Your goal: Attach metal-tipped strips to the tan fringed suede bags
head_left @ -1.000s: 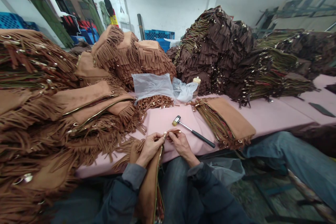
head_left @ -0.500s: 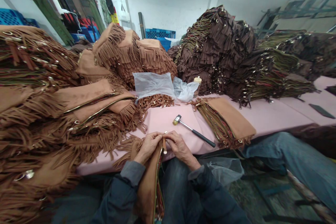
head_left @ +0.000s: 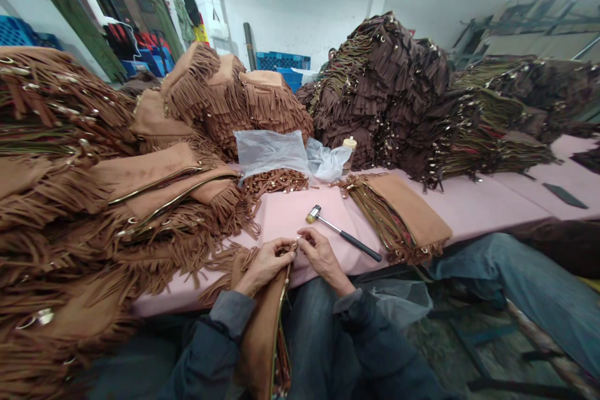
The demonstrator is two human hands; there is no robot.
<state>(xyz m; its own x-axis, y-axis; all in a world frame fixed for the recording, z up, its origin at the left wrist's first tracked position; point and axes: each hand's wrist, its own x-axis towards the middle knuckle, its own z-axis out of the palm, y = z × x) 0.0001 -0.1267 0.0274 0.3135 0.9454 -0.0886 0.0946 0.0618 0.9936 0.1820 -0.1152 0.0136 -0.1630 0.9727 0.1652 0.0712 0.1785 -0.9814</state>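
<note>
My left hand [head_left: 268, 264] pinches the top end of a tan fringed pouch [head_left: 260, 340], close to its zipper end. The pouch hangs over my lap with its zipper side facing right. My right hand [head_left: 322, 257] has its thumb and fingertips together at a small shiny metal piece [head_left: 298, 238], just beside the left fingertips. Fine detail between the fingertips is too small to tell. A hammer [head_left: 344, 234] with a black handle lies on the pink cloth [head_left: 281, 209], right of and beyond my hands.
Tan fringed pouches [head_left: 150, 181] are heaped at the left, dark brown ones [head_left: 375, 87] at the back right. A small tan stack [head_left: 405, 209] lies right of the hammer. Clear plastic [head_left: 272, 153] and a bottle [head_left: 349, 150] stand behind. Another person's jeans-clad leg [head_left: 510, 275] is at right.
The brown strap that hung between my hands no longer hangs down. My left fingers have closed in at the pouch's end, and my right fingers have lifted slightly. The view has shifted a little.
</note>
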